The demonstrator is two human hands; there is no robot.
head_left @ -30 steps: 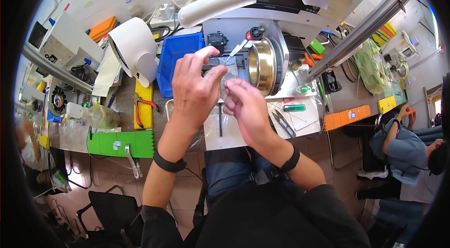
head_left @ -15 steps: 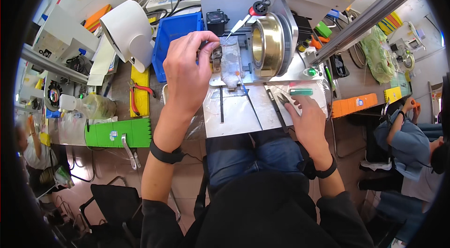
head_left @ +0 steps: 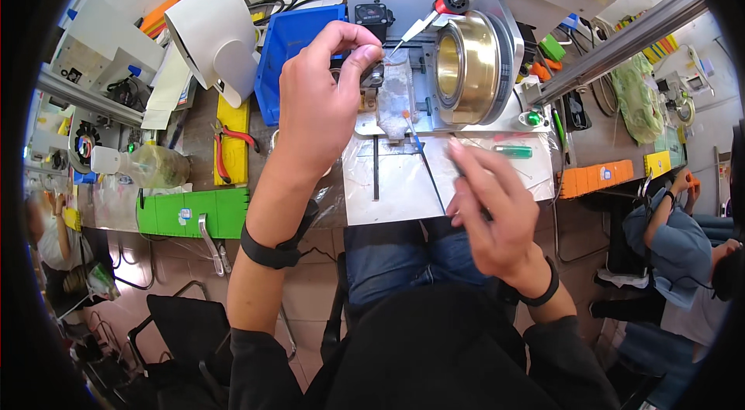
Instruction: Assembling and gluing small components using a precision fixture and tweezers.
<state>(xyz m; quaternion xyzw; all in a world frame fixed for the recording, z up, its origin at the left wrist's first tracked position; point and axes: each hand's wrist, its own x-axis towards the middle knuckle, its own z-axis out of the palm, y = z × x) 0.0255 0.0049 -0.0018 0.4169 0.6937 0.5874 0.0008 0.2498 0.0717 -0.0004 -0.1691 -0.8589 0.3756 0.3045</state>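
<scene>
At the upper centre of the frame our left hand (head_left: 322, 100) pinches a small dark part (head_left: 374, 75) between thumb and forefinger, right against the fixture in front of the brass drum (head_left: 466, 66). That grip has not changed over the last second: the hand sat on the same spot a second ago and half a second ago.

The right hand (head_left: 493, 208) is what moved. A second ago it was up beside the left hand at the machine; half a second ago it had dropped to the lower right of the white work plate (head_left: 388, 193), near the green-handled tool (head_left: 514, 151). Now it is at centre right with a thin dark-shafted brush (head_left: 425, 164) in its fingers, the orange-tipped end pointing up toward the frosted plastic piece (head_left: 396, 100) just below the pinched part.

We judge that the right hand went off to fetch the brush and is bringing it to the part, which the left hand steadies in place. To the left lie red-handled pliers (head_left: 225, 150) on a yellow tray, well apart from the work.
</scene>
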